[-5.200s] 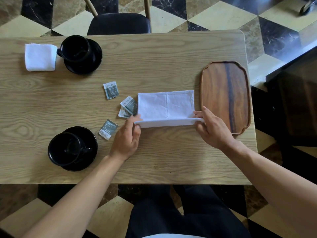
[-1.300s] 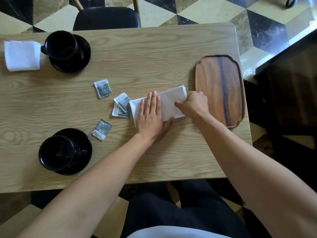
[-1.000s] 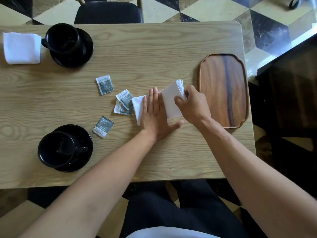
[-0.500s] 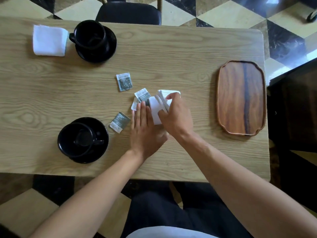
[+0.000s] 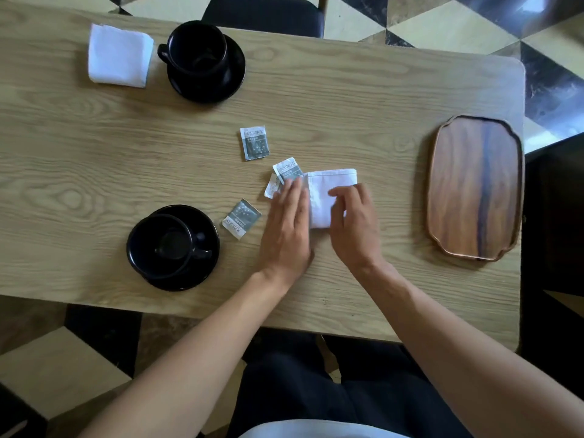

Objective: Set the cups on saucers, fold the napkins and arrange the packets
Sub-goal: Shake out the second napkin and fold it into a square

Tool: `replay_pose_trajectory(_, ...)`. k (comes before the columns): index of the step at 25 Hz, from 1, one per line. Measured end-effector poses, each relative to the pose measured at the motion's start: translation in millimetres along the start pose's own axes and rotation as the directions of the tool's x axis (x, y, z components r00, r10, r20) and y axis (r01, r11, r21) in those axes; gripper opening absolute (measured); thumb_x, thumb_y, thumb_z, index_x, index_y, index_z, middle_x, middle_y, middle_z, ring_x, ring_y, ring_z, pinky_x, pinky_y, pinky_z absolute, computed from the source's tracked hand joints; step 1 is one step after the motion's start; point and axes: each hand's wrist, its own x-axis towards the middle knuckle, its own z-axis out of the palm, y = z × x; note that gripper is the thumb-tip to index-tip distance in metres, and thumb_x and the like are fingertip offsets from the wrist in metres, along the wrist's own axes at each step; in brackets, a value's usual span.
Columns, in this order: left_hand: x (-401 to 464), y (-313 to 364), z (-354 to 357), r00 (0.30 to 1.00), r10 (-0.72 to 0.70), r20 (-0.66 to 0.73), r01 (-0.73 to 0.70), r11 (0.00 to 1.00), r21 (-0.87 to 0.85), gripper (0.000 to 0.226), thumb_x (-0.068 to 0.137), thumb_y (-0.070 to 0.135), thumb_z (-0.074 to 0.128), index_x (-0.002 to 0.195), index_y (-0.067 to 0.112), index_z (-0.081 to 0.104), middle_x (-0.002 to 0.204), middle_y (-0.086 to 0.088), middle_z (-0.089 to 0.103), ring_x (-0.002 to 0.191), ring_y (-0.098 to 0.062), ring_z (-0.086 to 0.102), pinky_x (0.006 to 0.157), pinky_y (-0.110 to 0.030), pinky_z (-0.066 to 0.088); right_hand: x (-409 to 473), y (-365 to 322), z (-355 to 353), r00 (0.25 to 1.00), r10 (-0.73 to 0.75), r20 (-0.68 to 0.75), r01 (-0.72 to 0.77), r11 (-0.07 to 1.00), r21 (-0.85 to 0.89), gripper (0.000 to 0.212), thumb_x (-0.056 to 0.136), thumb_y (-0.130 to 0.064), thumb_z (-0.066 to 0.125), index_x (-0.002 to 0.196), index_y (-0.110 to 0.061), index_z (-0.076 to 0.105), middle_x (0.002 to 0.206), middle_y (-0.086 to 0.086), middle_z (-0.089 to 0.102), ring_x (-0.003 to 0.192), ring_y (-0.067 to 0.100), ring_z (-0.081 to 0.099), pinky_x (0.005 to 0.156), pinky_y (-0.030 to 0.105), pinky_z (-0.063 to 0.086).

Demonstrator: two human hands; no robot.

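A white napkin [image 5: 328,191], folded small, lies mid-table. My left hand [image 5: 286,232] rests flat along its left edge with straight fingers. My right hand [image 5: 355,226] presses down on its right half with slightly bent fingers. Several grey sugar packets lie loose: one [image 5: 253,143] farther back, two overlapping [image 5: 286,172] at the napkin's left, one [image 5: 240,219] near the front cup. A black cup [image 5: 162,245] sits on a black saucer [image 5: 202,273] at front left. Another black cup [image 5: 197,49] sits on its saucer [image 5: 234,80] at the back, beside a second folded white napkin [image 5: 118,55].
A wooden tray [image 5: 474,186] lies at the table's right end. The oak table [image 5: 94,147] has its front edge close to my body. A black chair seat [image 5: 262,11] stands behind the far edge. Tiled floor surrounds the table.
My right hand has folded the napkin's right half over to the left and laid it flat. My left hand has slid off to the napkin's left edge.
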Motion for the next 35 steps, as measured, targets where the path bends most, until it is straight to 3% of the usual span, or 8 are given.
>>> replay_pose_trajectory(4, 21.7, 18.9, 23.4, 0.980, 0.195, 0.039, -0.196, 0.981, 0.007, 0.050, 0.092, -0.010, 0.050, 0.142, -0.015, 0.044, 0.152, -0.030, 0.042, 0.144, -0.046, 0.037, 0.116, -0.057, 0.035, 16.4, 26.6, -13.6, 0.995, -0.095, -0.026, 0.088, 0.977, -0.194, 0.039, 0.097, -0.007, 0.044, 0.132, -0.003, 0.060, 0.138, 0.018, 0.056, 0.126, 0.036, 0.050, 0.110, 0.042, 0.040)
replay_pose_trajectory(8, 37.2, 11.1, 40.1, 0.983, 0.060, 0.175, -0.092, 0.979, 0.182, 0.056, 0.103, 0.018, 0.049, 0.151, -0.007, 0.034, 0.161, -0.026, 0.027, 0.152, -0.039, 0.023, 0.123, -0.053, 0.022, 28.9, 43.9, -6.4, 0.960, -0.176, 0.219, 0.234, 0.933, -0.273, 0.049, 0.107, -0.018, 0.037, 0.154, -0.005, 0.039, 0.164, 0.015, 0.032, 0.154, 0.034, 0.023, 0.125, 0.048, 0.018)
replay_pose_trajectory(13, 35.4, -8.9, 47.4, 0.957, -0.041, 0.287, -0.051, 0.950, 0.307, 0.078, 0.103, 0.049, 0.033, 0.158, -0.001, 0.013, 0.167, -0.021, 0.006, 0.156, -0.032, 0.003, 0.126, -0.052, 0.008, 27.3, 67.8, 1.4, 0.925, -0.164, 0.344, 0.295, 0.879, -0.374, 0.057, 0.108, -0.027, 0.036, 0.161, -0.013, 0.021, 0.170, 0.005, 0.014, 0.157, 0.029, 0.007, 0.127, 0.048, 0.008)
replay_pose_trajectory(21, 40.9, -8.1, 37.8, 0.928, -0.050, 0.370, -0.091, 0.931, 0.354, 0.088, 0.096, 0.055, 0.036, 0.159, -0.001, 0.010, 0.168, -0.023, 0.004, 0.157, -0.034, 0.002, 0.124, -0.057, 0.008, 31.9, 60.3, -3.6, 0.923, -0.096, 0.373, 0.246, 0.893, -0.378, 0.060, 0.108, -0.033, 0.037, 0.162, -0.015, 0.019, 0.171, 0.009, 0.009, 0.158, 0.028, 0.005, 0.127, 0.048, 0.007)
replay_pose_trajectory(24, 26.3, -7.9, 21.3, 0.992, 0.001, 0.126, -0.024, 0.983, 0.185, 0.068, 0.090, 0.033, 0.057, 0.147, -0.003, 0.044, 0.152, -0.030, 0.040, 0.142, -0.044, 0.040, 0.115, -0.058, 0.032, 25.6, 49.1, -13.6, 0.985, 0.021, 0.174, 0.032, 0.956, -0.293, 0.060, 0.100, -0.037, 0.054, 0.151, -0.008, 0.039, 0.151, 0.019, 0.043, 0.138, 0.036, 0.039, 0.116, 0.047, 0.032)
replay_pose_trajectory(26, 11.6, -2.5, 11.6, 0.987, -0.155, -0.032, 0.158, 0.982, 0.108, 0.044, 0.086, 0.025, 0.062, 0.124, 0.004, 0.063, 0.122, -0.019, 0.061, 0.112, -0.039, 0.059, 0.095, -0.051, 0.047, 16.5, 43.4, -20.4, 0.977, 0.196, 0.088, -0.176, 0.966, -0.190, 0.059, 0.097, -0.038, 0.059, 0.146, -0.009, 0.045, 0.130, 0.012, 0.056, 0.122, 0.029, 0.051, 0.103, 0.041, 0.042)
replay_pose_trajectory(29, 1.6, 20.0, 3.8, 0.856, -0.514, 0.060, 0.513, 0.858, 0.033, 0.029, 0.093, 0.030, 0.059, 0.108, 0.007, 0.068, 0.107, -0.011, 0.060, 0.104, -0.033, 0.055, 0.091, -0.043, 0.045, 7.0, 35.1, -22.5, 0.910, 0.377, 0.172, -0.353, 0.923, -0.154, 0.055, 0.092, -0.035, 0.063, 0.139, -0.009, 0.050, 0.120, 0.009, 0.060, 0.115, 0.027, 0.055, 0.096, 0.035, 0.042)
replay_pose_trajectory(35, 24.5, 44.3, 4.5, 0.592, -0.791, 0.153, 0.805, 0.588, -0.075, 0.039, 0.084, 0.031, 0.063, 0.115, 0.008, 0.061, 0.118, -0.012, 0.064, 0.114, -0.034, 0.056, 0.094, -0.040, 0.045, 12.0, 21.4, -21.1, 0.802, 0.503, 0.324, -0.555, 0.827, 0.089, 0.045, 0.079, -0.021, 0.073, 0.120, -0.013, 0.057, 0.099, 0.004, 0.069, 0.073, 0.009, 0.068, 0.052, 0.017, 0.047)
